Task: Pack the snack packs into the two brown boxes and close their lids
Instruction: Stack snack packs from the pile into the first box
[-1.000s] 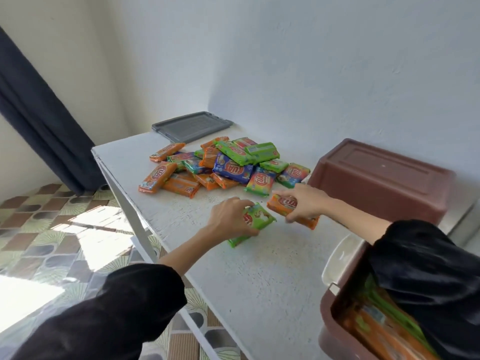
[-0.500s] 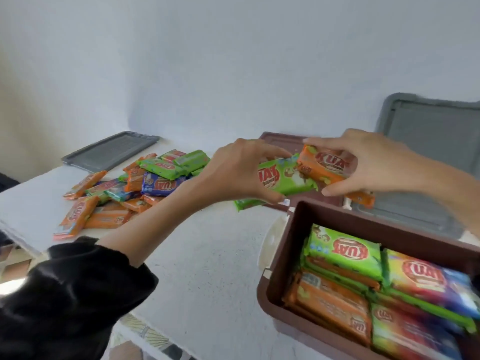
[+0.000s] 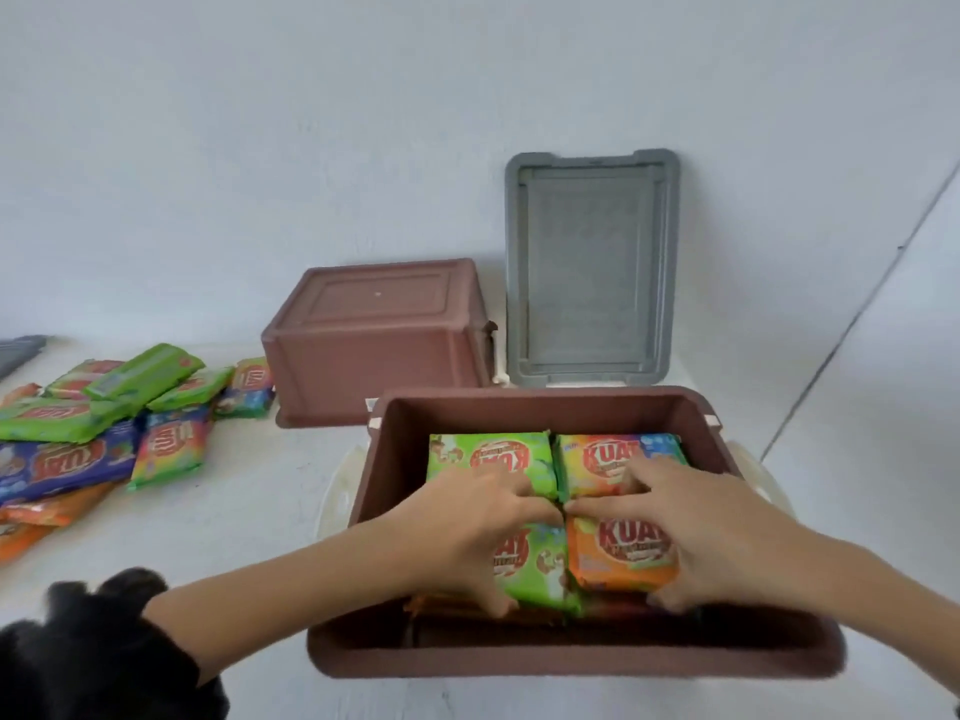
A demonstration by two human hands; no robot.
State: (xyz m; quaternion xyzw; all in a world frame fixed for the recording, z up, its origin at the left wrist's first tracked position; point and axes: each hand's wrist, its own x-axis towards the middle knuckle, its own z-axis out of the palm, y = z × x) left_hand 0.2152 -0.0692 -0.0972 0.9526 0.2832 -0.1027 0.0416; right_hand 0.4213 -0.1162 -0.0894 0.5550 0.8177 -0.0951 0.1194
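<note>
An open brown box (image 3: 545,407) stands in front of me with several snack packs inside. My left hand (image 3: 467,532) grips a green snack pack (image 3: 535,569) and holds it down in the near part of the box. Beside it, my right hand (image 3: 717,532) grips an orange snack pack (image 3: 618,558) in the same way. Two more packs, a green one (image 3: 488,454) and a rainbow-coloured one (image 3: 608,459), lie behind them in the box. A second brown box (image 3: 374,335) stands upside down behind. A pile of loose snack packs (image 3: 104,423) lies on the table at the left.
A grey lid (image 3: 592,267) leans upright against the wall behind the open box. The corner of another grey lid (image 3: 18,350) shows at the far left. The white table (image 3: 249,511) meets the wall at the back. White latches stick out at both sides of the open box.
Both hands have carried the green and the orange pack from above the table down into the open box. My view has swung right and down onto the box.
</note>
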